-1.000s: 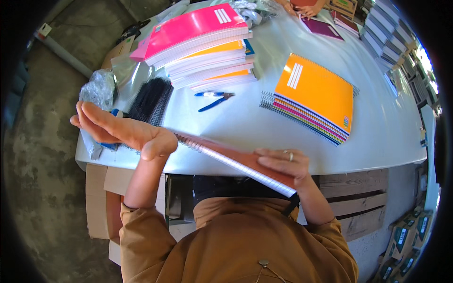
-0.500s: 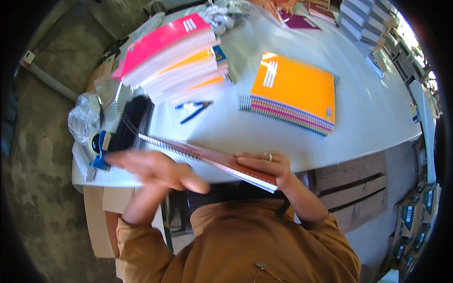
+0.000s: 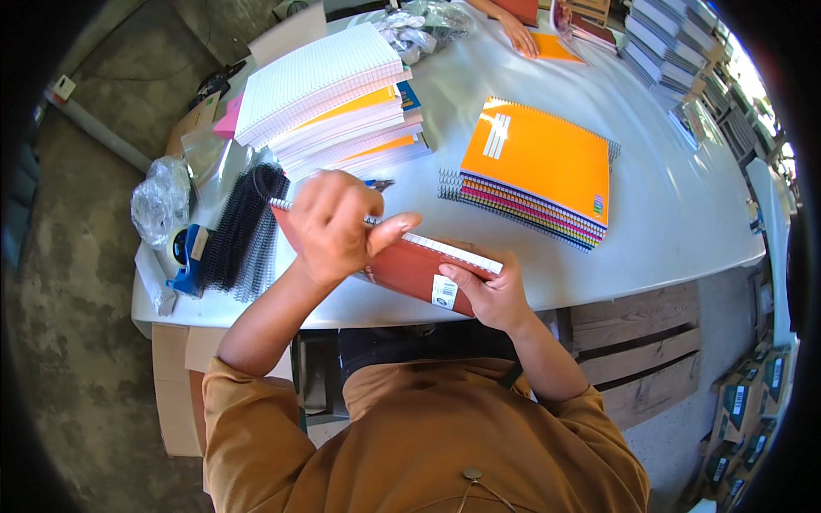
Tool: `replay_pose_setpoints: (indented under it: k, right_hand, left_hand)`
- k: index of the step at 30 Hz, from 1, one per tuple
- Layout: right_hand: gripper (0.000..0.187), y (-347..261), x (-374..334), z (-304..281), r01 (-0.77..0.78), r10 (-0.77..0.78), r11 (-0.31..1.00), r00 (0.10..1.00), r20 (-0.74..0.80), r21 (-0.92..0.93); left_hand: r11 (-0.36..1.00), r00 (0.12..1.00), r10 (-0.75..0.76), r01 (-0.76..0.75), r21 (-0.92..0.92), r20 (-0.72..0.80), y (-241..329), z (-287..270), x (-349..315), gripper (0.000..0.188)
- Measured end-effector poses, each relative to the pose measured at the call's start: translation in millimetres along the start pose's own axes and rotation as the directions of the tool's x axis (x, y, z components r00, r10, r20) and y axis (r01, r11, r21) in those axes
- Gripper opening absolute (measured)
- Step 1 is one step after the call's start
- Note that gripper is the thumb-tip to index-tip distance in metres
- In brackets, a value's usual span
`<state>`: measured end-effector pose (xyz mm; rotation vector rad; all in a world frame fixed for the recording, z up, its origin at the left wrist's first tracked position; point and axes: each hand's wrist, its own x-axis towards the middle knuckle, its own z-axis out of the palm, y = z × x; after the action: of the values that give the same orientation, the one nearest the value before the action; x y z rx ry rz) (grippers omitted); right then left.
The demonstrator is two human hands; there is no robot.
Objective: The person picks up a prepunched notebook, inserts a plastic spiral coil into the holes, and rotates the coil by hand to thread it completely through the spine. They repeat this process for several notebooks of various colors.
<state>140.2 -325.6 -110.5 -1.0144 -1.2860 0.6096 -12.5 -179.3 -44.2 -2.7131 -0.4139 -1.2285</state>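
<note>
The orange-topped notebook stack (image 3: 537, 167) on the white table (image 3: 676, 248) serves as reference point. The brown notebook (image 3: 410, 278) is held up tilted, left of that stack and nearer the person, its page edges uppermost. The right hand (image 3: 494, 295) grips the notebook's right end, thumb on the brown cover beside a white label. The left hand (image 3: 338, 227) is at the bound edge, fingers curled and thumb extended; whether it pinches the spiral cannot be told.

Containers: an opened cardboard box (image 3: 178, 389) sits below table level, left of the reference stack and toward the person; its contents cannot be made out. More cartons (image 3: 740, 423) are piled to the right and nearer the person; their contents are likewise hidden. Beyond the reference stack, to the left, lies a crumpled clear plastic bag (image 3: 428, 26), and a second wad of clear plastic (image 3: 161, 201) lies well to the left; whether either holds anything is unclear.

A blue tape dispenser (image 3: 190, 265), with a roll seated in it, stands well left of the reference stack. Between them lie black spiral coils (image 3: 235, 231). The white-paged pile (image 3: 321, 81) rises left of the reference stack.
</note>
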Motion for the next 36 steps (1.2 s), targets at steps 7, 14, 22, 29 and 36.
replay_pose_setpoints:
  k: [7,14,22,29,36]
  right_hand:
    - [0.029,-13.0,0.7,-4.0,0.237,-0.235,0.958,0.971,0.033,-0.16]
    - [0.032,-11.5,5.7,12.2,0.43,-0.4,0.869,0.902,0.163,-0.245]
    - [0.033,0.7,4.1,10.7,0.41,-0.378,0.898,0.905,0.197,-0.159]
    - [0.038,7.1,3.3,13.6,0.466,-0.425,0.85,0.883,0.2,-0.246]
    - [0.05,17.7,1.9,18.7,0.457,-0.448,0.847,0.889,0.098,-0.272]
  left_hand:
    - [0.992,0.948,0.124,-0.114,-0.05,0.294,10.8,52.4,-111.7,0.092]
    - [0.983,0.96,0.06,-0.008,0.184,-0.275,-0.9,34.9,-80.6,0.091]
    - [0.943,0.917,0.284,-0.321,-0.094,-0.282,32.4,43.0,-89.7,0.102]
    - [0.915,0.935,0.345,-0.315,-0.254,0.086,51.8,33.2,-99.0,0.072]
    - [0.912,0.927,0.36,-0.327,-0.249,0.101,71.2,15.6,-49.8,0.069]
